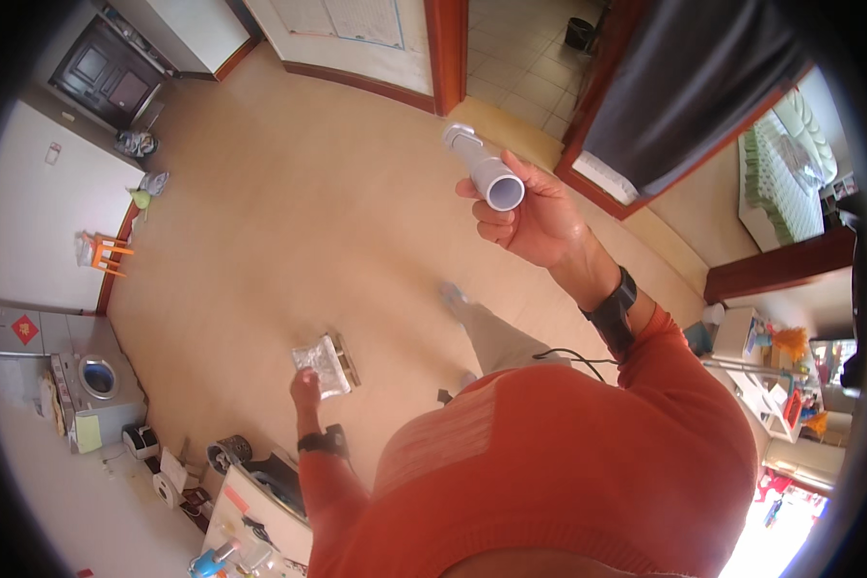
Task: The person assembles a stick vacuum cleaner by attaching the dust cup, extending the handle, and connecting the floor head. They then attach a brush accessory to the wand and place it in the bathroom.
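Observation:
My right hand (539, 214) is raised at the upper middle, its fingers and thumb wrapped round a light grey plastic tube (482, 170). The tube's round open end faces me, and a clip-like piece shows at its far end. Lower left, my left hand (305, 385) hangs with its fingers curled. It overlaps the edge of a silvery, crinkled sheet or packet (326, 364). Whether the fingers grip that packet cannot be made out. Just beside the packet, a small wooden slatted piece (344, 358) shows, perhaps a low stool.
A washing machine (101, 380) stands along the left wall, with an orange stool (111, 254) farther up. A cluttered white table (260, 515) is at the lower left. A doorway with a dark curtain (679, 87) and a bed (785, 178) lie at the upper right.

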Demonstrator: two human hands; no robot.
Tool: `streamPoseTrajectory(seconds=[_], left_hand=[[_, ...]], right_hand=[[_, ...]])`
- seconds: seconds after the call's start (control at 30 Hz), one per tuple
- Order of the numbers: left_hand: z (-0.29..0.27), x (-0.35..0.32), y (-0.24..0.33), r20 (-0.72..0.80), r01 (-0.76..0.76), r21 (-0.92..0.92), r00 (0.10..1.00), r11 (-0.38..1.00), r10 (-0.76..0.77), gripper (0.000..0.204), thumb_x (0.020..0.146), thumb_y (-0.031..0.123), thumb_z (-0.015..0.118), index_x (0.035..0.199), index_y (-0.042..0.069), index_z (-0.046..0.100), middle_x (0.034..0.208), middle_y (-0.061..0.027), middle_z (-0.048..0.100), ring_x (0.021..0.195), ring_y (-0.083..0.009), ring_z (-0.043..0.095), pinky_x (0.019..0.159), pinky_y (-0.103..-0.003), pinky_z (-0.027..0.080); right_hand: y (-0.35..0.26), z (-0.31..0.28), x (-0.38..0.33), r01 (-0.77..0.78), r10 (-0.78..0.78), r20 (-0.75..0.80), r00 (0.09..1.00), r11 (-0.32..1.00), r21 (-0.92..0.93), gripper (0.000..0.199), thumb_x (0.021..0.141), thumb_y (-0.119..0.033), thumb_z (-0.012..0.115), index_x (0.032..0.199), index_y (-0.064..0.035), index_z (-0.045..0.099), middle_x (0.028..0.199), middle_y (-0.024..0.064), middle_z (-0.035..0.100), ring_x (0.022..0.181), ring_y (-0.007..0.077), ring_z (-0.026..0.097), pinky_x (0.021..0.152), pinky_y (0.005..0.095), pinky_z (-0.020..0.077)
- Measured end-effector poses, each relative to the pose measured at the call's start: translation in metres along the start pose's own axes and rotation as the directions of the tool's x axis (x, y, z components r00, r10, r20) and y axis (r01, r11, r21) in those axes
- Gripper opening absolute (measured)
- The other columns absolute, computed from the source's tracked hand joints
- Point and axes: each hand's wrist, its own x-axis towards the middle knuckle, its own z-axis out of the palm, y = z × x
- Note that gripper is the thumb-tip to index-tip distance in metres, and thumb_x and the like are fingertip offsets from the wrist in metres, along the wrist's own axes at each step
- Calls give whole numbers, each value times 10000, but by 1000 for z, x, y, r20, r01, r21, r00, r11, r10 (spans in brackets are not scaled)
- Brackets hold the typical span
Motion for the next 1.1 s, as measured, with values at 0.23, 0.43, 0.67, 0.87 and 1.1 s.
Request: streamPoseTrajectory(seconds=[0.23, 0.43, 0.67, 0.87, 1.1], left_hand=[[23, 62, 2, 34, 81, 450, 994, 889, -107, 347, 942, 396, 507, 884, 92, 662, 847, -216, 679, 791, -414, 663, 709, -524, 517], [27, 26, 8, 287, 527, 392, 709, 754, -644, 379, 982, 390, 461, 931, 100, 700, 888, -161, 716, 808, -343, 684, 695, -503, 528], [-1, 200, 19, 251, 658, 347, 622, 669, -742, 423, 1004, 394, 430, 922, 95, 718, 900, -140, 725, 811, -321, 685, 703, -489, 531], [-85, 545, 16, 224, -6, 794, 933, 608, -283, 464, 1022, 398, 404, 914, 91, 734, 910, -122, 732, 814, -303, 686, 710, -476, 535], [-209, 985, 194, -295, -275, 185, 900, 943, 321, 155, 893, 114, 591, 1000, 19, 650, 992, -206, 667, 934, -410, 629, 804, -461, 513]], right_hand=[[-42, -19, 231, -106, 104, 22, 994, 991, 86, 326, 1018, -347, 538, 1174, -62, 559, 1085, 173, 682, 615, 99, 470, 547, 235, 376], [-61, -13, 436, -174, 184, 113, 976, 981, -88, 377, 1013, -300, 552, 1278, -36, 501, 1078, 176, 668, 674, 107, 555, 563, 234, 418], [-45, -18, 654, -11, 128, 116, 985, 718, -696, 452, 952, -228, 664, 1333, -63, 487, 1084, 102, 689, 870, 106, 624, 651, 229, 446], [-38, -18, 816, 100, 159, 243, 957, 603, -791, 469, 932, -112, 679, 1347, -16, 481, 1142, 92, 670, 970, 133, 633, 775, 285, 504], [-58, -33, 1000, 3, 195, 149, 969, 597, -802, 455, 898, -137, 714, 1286, 1, 521, 1131, 107, 672, 1036, 159, 629, 869, 327, 512]])
